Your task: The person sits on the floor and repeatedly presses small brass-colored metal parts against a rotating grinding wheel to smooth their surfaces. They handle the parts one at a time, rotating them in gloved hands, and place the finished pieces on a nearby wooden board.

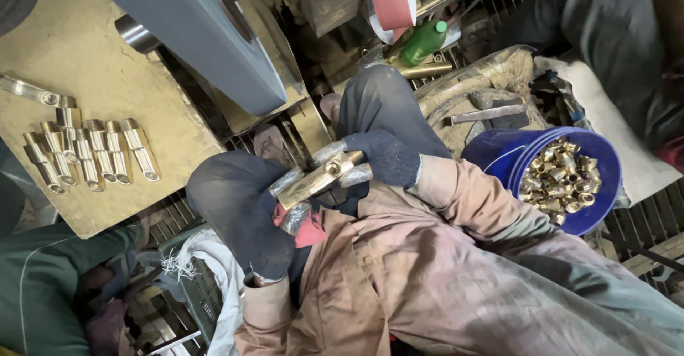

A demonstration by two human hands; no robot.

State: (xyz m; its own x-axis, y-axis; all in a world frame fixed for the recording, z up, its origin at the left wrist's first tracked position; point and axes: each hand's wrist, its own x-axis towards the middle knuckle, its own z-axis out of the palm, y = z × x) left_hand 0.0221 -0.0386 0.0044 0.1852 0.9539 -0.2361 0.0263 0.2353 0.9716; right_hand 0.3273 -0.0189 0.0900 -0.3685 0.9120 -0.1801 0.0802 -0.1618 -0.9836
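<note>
Both gloved hands, left hand (242, 213) and right hand (381, 158), had their grip closed on one brass fitting (318, 179); finished fittings (89, 153) lay on the table, far left of it.

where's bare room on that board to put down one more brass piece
The tan wooden board is bare above the row of brass pieces, up to the grey belt housing, and along its lower edge. The blue bucket is crowded with brass fittings. Both gloved hands, left and right, grip one brass piece.
</note>
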